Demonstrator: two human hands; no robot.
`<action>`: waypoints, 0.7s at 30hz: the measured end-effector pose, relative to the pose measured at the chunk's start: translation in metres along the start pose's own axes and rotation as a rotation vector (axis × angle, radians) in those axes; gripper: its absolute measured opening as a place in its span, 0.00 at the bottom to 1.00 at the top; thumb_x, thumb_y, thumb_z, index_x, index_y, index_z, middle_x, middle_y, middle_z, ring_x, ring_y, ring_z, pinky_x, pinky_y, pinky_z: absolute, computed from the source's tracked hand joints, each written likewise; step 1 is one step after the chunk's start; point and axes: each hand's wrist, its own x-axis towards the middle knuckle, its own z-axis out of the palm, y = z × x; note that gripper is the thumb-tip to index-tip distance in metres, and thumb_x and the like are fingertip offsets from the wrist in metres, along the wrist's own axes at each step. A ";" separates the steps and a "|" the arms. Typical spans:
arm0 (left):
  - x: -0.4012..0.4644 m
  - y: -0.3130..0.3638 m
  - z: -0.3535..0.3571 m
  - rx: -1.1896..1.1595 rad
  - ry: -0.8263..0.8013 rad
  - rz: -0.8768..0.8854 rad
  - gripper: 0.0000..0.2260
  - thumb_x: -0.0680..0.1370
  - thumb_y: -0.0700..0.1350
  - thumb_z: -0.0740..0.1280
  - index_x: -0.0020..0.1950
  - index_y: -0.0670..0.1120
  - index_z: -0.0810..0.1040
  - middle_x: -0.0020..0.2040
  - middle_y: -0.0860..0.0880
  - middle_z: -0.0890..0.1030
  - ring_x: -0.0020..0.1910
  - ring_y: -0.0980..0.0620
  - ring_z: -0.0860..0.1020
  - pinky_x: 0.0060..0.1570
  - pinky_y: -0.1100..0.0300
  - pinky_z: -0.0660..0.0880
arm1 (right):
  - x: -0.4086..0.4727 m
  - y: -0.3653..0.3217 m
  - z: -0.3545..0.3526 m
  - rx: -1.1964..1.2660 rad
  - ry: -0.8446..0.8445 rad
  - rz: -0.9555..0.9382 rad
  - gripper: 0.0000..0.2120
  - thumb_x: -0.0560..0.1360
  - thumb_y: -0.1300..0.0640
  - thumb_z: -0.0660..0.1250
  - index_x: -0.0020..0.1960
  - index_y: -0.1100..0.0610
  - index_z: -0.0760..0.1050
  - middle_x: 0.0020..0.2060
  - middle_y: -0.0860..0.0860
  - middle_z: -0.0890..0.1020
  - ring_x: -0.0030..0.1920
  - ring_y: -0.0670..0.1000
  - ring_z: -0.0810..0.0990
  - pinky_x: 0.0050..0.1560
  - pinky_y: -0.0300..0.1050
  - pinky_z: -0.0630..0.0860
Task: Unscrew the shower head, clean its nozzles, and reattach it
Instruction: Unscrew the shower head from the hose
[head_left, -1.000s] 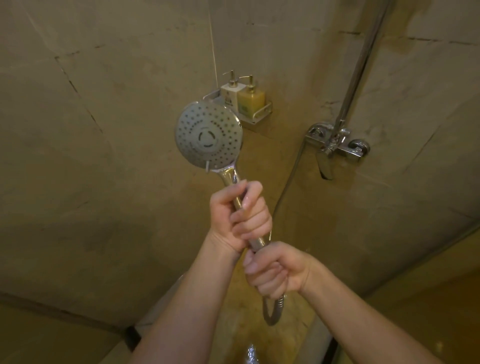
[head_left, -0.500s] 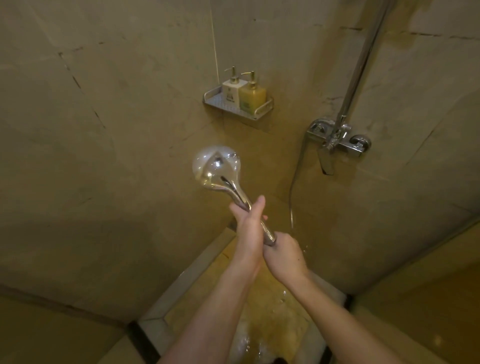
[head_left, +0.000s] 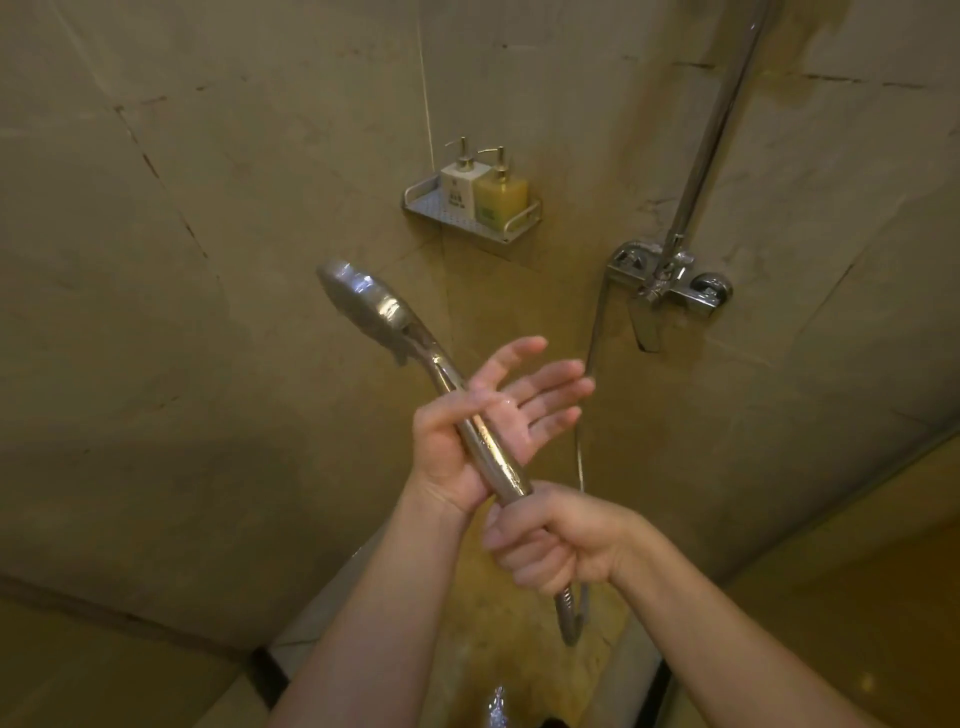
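The chrome shower head (head_left: 363, 306) points up and to the left, its round face turned away to the left so I see it edge-on. Its handle (head_left: 483, 441) lies across the palm of my left hand (head_left: 483, 421), whose fingers are spread straight and wet. My right hand (head_left: 556, 545) grips the bottom end of the handle where the metal hose (head_left: 571, 613) joins it. The hose loops down below my right hand and runs up to the wall mixer tap (head_left: 665, 286).
A metal shelf (head_left: 467, 221) on the wall corner carries a white pump bottle (head_left: 460, 192) and a yellow pump bottle (head_left: 501, 200). A chrome riser pipe (head_left: 711, 135) rises from the mixer. Beige tiled walls close in on three sides; the wet floor lies below.
The shower head has turned from face-on, to back-on, to edge-on and tilted left. My left hand has opened from a grip on the handle to straight spread fingers. My right hand keeps its hold.
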 end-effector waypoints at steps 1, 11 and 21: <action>0.003 0.001 0.003 -0.016 -0.021 -0.025 0.14 0.78 0.45 0.69 0.60 0.39 0.80 0.46 0.38 0.84 0.47 0.41 0.84 0.49 0.50 0.81 | 0.003 -0.001 -0.002 0.037 -0.102 0.011 0.20 0.76 0.59 0.64 0.27 0.51 0.64 0.21 0.45 0.58 0.19 0.41 0.53 0.21 0.32 0.44; 0.011 -0.020 0.005 0.290 0.764 -0.025 0.22 0.76 0.56 0.71 0.30 0.48 0.67 0.20 0.52 0.61 0.17 0.55 0.60 0.21 0.64 0.60 | 0.002 0.009 -0.009 -0.130 0.494 -0.077 0.21 0.75 0.67 0.60 0.27 0.51 0.62 0.21 0.48 0.60 0.19 0.44 0.56 0.23 0.34 0.47; -0.005 -0.035 0.011 0.378 0.761 0.222 0.28 0.71 0.63 0.69 0.57 0.44 0.67 0.41 0.49 0.72 0.39 0.55 0.73 0.48 0.58 0.71 | 0.020 0.021 -0.008 -0.854 1.395 -0.307 0.11 0.71 0.59 0.62 0.30 0.57 0.68 0.31 0.58 0.79 0.32 0.61 0.71 0.30 0.46 0.65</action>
